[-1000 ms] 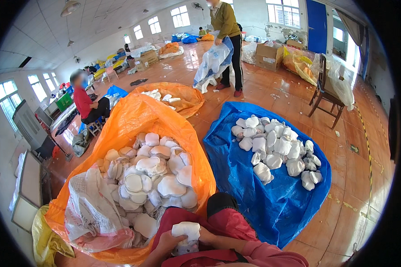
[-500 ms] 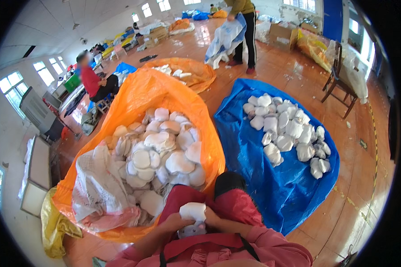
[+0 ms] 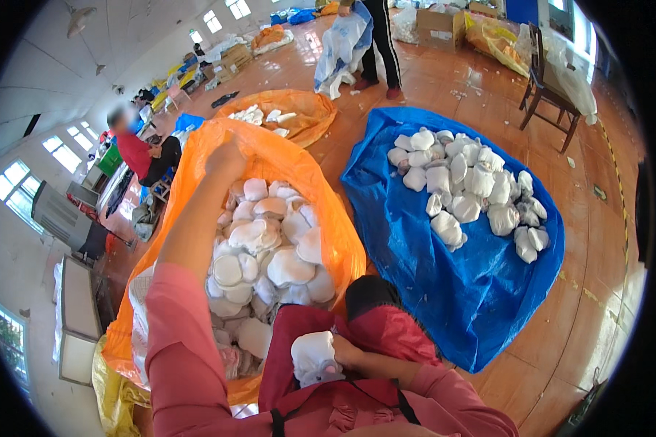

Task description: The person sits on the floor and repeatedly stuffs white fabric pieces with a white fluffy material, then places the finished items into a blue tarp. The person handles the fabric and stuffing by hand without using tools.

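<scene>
The left arm (image 3: 186,313) stretches far forward, almost straight, ending in the left hand (image 3: 228,158), seen from its back; its finger pose cannot be made out. The right forearm (image 3: 390,368) lies bent across the body's front, and the right hand (image 3: 348,354) is curled in a grip low before the torso (image 3: 357,419).

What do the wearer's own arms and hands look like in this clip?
The left hand and right hand wear no gloves; no watch or bracelet can be made out. Pink sleeves cover the upper arms and stop short, leaving the forearms bare.
</scene>
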{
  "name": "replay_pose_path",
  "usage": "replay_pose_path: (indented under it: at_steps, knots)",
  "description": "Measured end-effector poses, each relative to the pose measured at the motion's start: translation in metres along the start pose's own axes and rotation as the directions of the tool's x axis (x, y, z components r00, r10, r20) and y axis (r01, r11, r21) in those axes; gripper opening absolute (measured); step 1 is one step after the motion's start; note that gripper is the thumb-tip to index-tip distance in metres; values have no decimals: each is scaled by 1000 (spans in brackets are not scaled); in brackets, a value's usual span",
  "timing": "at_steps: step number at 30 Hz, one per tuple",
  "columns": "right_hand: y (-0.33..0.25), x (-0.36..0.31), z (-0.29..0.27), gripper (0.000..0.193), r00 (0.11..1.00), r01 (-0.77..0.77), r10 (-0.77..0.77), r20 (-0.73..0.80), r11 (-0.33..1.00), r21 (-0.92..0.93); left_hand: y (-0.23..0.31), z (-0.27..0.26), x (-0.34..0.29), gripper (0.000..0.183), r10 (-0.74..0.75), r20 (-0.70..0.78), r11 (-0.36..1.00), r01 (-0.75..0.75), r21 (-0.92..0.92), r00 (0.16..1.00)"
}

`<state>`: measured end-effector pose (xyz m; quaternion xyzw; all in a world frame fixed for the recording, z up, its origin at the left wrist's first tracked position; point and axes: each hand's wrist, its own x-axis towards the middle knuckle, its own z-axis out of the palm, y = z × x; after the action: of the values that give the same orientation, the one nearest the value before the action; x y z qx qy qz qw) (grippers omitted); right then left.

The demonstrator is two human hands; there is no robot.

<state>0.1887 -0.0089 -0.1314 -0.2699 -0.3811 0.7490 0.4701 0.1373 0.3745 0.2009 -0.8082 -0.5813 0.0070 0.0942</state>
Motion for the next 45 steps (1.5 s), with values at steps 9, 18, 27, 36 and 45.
replay_pose_path:
  at_steps: [9,18,27,36,45]
  knots:
    - [-27,-11,2,31,986,-119,139,-95,975,187,7,116,-41,58,-23,325,998,4,60,945]
    - [-24,-13,9,31,969,-202,232,-82,940,275,3,221,-281,57,182,493,878,85,-471,850]
    - [-9,-11,5,29,970,-115,163,-183,962,246,8,222,-364,34,-33,514,240,506,-828,857]
    - [5,-9,-1,28,987,54,-25,-158,983,177,35,219,-403,21,85,664,-379,641,-668,743]
    - [5,-9,-1,35,983,146,-146,-112,989,-12,46,198,-408,16,-56,584,-213,561,-800,810]
